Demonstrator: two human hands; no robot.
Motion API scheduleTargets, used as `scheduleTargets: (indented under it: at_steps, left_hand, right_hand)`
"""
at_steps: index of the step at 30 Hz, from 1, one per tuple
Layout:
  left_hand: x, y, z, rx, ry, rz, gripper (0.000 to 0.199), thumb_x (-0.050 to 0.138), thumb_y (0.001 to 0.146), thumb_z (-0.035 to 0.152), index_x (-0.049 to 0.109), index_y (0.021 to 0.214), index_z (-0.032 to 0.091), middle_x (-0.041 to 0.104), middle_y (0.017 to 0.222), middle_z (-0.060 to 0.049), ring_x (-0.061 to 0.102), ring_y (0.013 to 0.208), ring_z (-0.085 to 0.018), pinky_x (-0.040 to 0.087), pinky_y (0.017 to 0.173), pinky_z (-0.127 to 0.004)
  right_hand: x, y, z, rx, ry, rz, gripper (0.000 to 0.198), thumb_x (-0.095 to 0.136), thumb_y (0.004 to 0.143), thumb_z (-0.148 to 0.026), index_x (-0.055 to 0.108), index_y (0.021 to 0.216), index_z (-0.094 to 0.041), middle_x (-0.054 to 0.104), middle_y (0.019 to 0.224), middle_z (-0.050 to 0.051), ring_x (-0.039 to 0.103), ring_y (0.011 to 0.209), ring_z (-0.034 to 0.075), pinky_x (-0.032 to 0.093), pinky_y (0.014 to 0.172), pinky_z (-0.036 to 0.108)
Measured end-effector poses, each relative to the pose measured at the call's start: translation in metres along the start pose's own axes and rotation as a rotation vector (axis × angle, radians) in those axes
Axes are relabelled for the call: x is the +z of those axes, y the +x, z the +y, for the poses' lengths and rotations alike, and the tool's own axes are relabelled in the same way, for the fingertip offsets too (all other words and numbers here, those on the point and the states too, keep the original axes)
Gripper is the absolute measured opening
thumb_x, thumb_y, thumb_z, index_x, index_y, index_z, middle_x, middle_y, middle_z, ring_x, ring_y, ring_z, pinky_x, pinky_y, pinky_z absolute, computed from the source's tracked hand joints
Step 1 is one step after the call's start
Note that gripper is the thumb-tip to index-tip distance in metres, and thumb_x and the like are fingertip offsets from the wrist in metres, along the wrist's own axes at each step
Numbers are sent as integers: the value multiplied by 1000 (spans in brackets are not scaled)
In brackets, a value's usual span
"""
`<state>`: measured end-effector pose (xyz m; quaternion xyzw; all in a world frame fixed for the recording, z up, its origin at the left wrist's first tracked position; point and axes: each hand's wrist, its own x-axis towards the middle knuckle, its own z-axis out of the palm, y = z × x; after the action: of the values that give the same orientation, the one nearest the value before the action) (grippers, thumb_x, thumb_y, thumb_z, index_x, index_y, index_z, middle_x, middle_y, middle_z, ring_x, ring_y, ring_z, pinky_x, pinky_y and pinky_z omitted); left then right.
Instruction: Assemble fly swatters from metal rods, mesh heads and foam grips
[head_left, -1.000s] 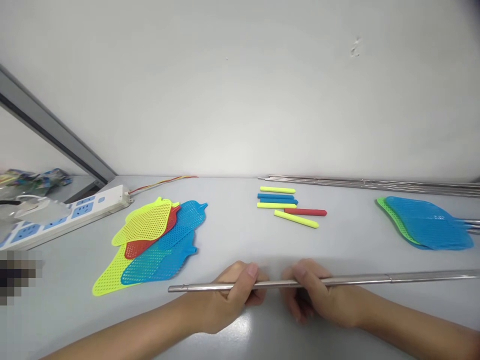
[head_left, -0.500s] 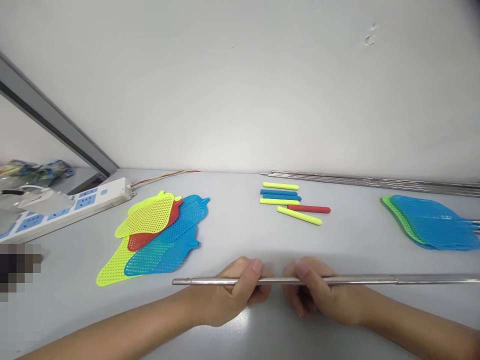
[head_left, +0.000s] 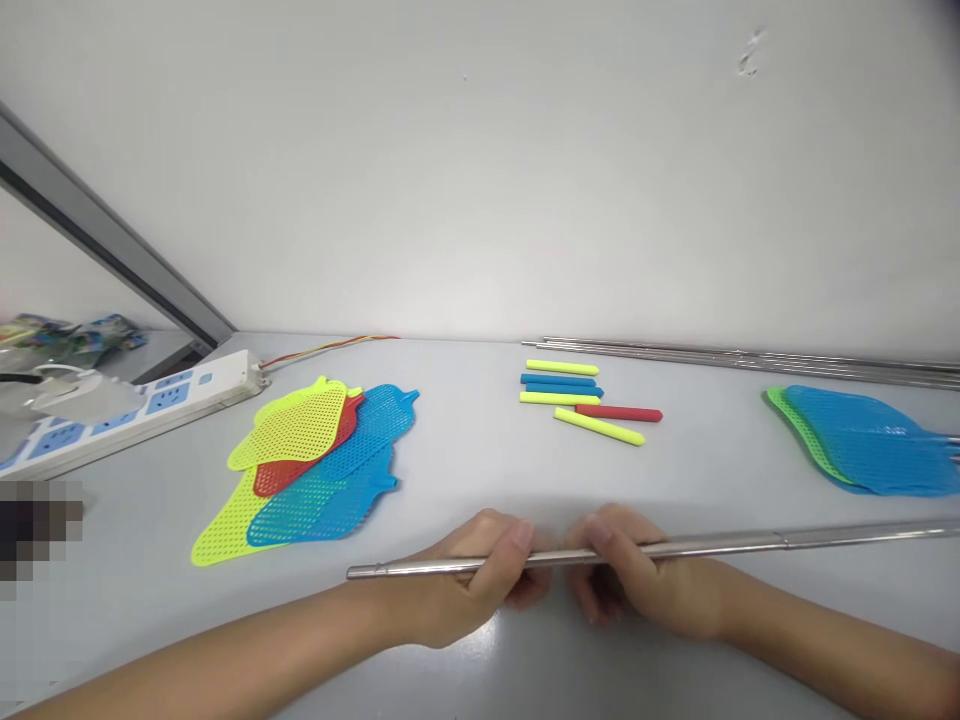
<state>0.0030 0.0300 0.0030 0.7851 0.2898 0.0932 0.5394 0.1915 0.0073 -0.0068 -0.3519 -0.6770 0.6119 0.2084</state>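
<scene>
A thin metal telescopic rod (head_left: 720,546) lies across both my hands just above the grey tabletop. Its narrower end sticks out to the left, and it runs out of view on the right. My left hand (head_left: 480,575) grips it near the left end, thumb on top. Close beside it, my right hand (head_left: 630,570) is closed round the rod with the thumb pressed on it. Beyond my hands lie several coloured plastic handle sleeves (head_left: 600,427), yellow, blue and red. To the left is an overlapping pile of perforated fly swatter heads (head_left: 300,430) in yellow, red and blue.
Several metal rods (head_left: 675,353) lie along the wall at the back right. Blue and green swatters (head_left: 862,440) with metal shafts rest at the right. A white power strip (head_left: 232,378) with a plug stands at the left, near a grey metal post (head_left: 135,240).
The rod has tilted slightly, its right part rising and its left end dipping a little. Both hands keep their grip and stay nearly in place.
</scene>
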Motion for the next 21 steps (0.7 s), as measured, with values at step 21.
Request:
scheduleTargets:
  at_steps: [21]
  left_hand:
    - [-1,5,-3,-12,-211,127,46,25,86,38,44,53,13,43,51,1,41,52,-9,32,53,-22]
  right_hand:
    - [1,7,9,-32,223,175,39,42,82,-36,47,51,-13,43,45,-2,40,41,7,30,40,19]
